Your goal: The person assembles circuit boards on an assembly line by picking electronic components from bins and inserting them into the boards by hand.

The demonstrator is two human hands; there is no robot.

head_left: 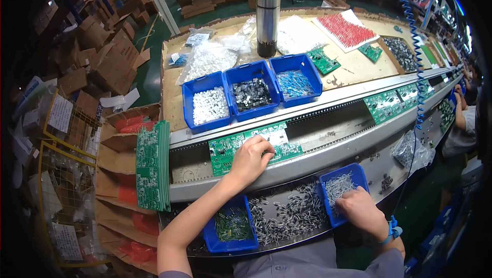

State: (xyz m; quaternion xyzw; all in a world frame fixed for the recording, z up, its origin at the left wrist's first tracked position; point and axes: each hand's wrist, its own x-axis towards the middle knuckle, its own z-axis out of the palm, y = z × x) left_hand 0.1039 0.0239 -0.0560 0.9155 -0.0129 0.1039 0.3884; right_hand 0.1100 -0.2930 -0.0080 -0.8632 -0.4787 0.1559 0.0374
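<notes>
My left hand (pixel 250 158) is over a green circuit board (pixel 221 158) that lies in the conveyor rails. Its fingers are curled into a pinch at the board's surface; whatever they hold is too small or hidden. At the right, my right hand (pixel 360 209) is closed over a blue bin (pixel 363 176) of small pale, wire-leaded components (pixel 338 185). Its fingertips are hidden, so I cannot make out what is in them. A blue wrist strap (pixel 393 230) circles my right wrist.
Blue bins of white connectors (pixel 209 106), dark parts (pixel 252 94) and blue components (pixel 294 83) stand beyond the rail. Loose leaded parts (pixel 287 214) cover the near tray beside a bin of green components (pixel 233 224). Stacked boards (pixel 154 165) stand left; a steel flask (pixel 267 24) rises behind.
</notes>
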